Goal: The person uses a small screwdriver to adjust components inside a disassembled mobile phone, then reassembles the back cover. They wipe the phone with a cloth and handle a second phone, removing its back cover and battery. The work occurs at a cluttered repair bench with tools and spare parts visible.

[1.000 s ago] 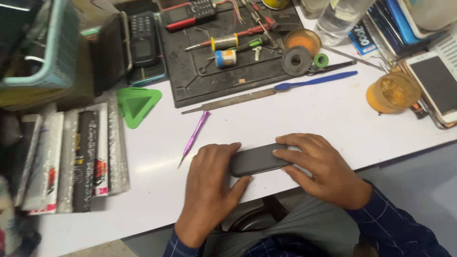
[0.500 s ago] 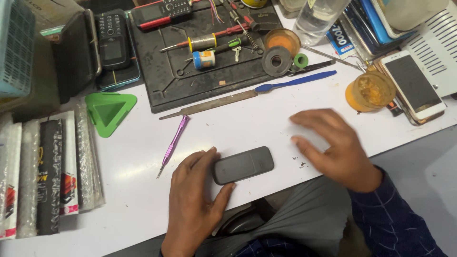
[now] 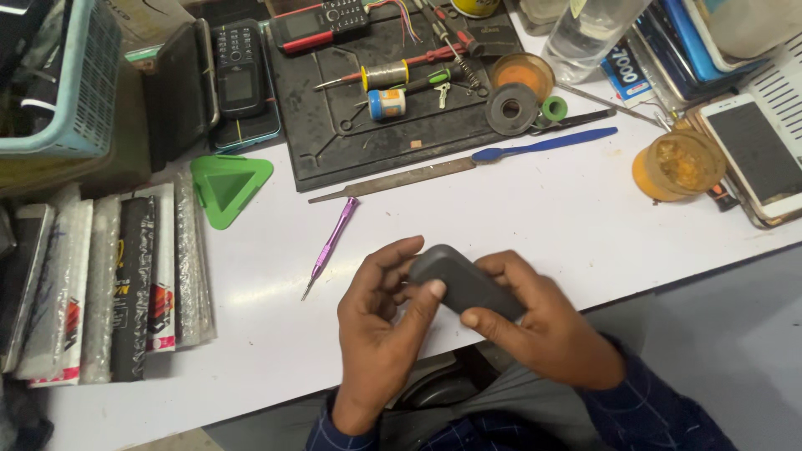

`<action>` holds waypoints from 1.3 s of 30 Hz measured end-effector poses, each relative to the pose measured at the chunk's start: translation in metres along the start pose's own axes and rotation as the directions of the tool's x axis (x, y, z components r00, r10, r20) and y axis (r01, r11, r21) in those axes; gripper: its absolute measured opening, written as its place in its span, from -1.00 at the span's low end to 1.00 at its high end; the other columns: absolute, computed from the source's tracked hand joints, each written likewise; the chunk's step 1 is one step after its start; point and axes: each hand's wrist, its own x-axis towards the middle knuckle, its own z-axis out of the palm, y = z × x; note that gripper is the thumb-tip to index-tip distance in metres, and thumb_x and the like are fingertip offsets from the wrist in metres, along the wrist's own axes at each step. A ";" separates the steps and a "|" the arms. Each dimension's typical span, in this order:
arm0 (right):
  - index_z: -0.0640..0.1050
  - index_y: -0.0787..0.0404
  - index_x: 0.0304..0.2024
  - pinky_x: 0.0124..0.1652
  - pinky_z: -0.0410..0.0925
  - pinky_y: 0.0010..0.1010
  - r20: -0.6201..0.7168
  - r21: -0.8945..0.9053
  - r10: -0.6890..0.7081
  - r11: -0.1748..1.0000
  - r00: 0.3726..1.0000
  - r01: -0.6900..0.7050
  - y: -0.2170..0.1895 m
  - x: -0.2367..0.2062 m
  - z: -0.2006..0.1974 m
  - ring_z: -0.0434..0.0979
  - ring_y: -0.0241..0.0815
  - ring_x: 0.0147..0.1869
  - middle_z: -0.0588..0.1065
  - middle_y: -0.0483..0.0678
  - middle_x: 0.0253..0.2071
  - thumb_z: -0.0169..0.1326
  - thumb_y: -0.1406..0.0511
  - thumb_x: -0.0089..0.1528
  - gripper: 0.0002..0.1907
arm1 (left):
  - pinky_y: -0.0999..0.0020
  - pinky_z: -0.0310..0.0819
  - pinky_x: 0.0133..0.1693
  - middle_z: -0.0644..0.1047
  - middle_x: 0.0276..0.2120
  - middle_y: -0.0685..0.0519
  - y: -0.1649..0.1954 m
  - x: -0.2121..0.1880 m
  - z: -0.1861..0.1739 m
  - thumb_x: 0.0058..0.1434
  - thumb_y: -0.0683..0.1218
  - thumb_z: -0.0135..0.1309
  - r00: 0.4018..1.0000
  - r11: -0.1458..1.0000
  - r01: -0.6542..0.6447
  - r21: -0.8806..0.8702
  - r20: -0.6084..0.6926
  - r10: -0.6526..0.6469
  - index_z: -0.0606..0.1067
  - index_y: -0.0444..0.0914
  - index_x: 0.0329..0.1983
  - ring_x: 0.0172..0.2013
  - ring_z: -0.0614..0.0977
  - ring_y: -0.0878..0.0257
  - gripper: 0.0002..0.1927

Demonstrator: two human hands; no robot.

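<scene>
Head view shows the dark phone (image 3: 464, 282) now lifted off the counter (image 3: 585, 217) near its front edge, where it lay flat before. Left hand (image 3: 380, 334) and right hand (image 3: 547, 330) fingers both grip it, purple screwdriver (image 3: 330, 246) beside.

A dark grey phone (image 3: 464, 284) is showing at lower centre of the frame against a white bench (image 3: 518, 209). A sleeve (image 3: 660, 409) at lower right is showing a navy check pattern. Left of centre, a purple screwdriver (image 3: 330, 244) is lying beside a bright green triangular stand (image 3: 227, 185). A black mat (image 3: 334, 108) is filling the upper centre, a blue-handled file (image 3: 468, 163) running along its lower edge. An orange pot (image 3: 677, 164) is glowing at right, next to a white phone (image 3: 756, 150). A pale turquoise basket (image 3: 79, 92) is sitting at upper left, and silver and black packets (image 3: 125, 284) with red print are lining the left edge.
</scene>
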 end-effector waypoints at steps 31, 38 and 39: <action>0.35 0.37 0.18 -0.42 0.48 -0.32 -0.010 0.613 0.255 0.765 0.967 -0.196 0.021 -0.006 -0.015 0.54 -0.19 -0.38 0.55 0.11 -0.29 -0.36 0.23 0.35 -0.54 | 0.36 0.51 -0.16 0.58 -0.20 -0.06 0.021 -0.006 -0.019 0.35 -0.21 0.09 0.907 0.989 0.018 0.144 -0.419 0.044 0.47 -0.39 0.10 -0.24 0.59 0.26 -0.71; 0.34 0.39 0.21 -0.45 0.45 -0.35 0.058 0.653 0.198 0.734 0.978 -0.187 0.033 -0.003 -0.024 0.53 -0.21 -0.40 0.56 0.16 -0.29 -0.34 0.24 0.34 -0.52 | 0.38 0.67 -0.06 0.49 0.02 -0.07 0.033 0.006 -0.096 0.47 -0.28 0.03 0.794 0.942 -0.130 0.310 -0.536 0.286 0.24 -0.42 0.33 -0.06 0.61 0.26 -0.59; 0.34 0.40 0.20 -0.45 0.45 -0.36 0.064 0.653 0.190 0.734 0.980 -0.185 0.033 -0.003 -0.023 0.53 -0.21 -0.40 0.56 0.16 -0.29 -0.34 0.24 0.34 -0.51 | 0.35 0.64 0.00 0.45 0.08 -0.08 0.035 0.007 -0.101 0.47 -0.29 0.04 0.791 0.922 -0.130 0.364 -0.523 0.318 0.23 -0.42 0.35 -0.01 0.60 0.23 -0.56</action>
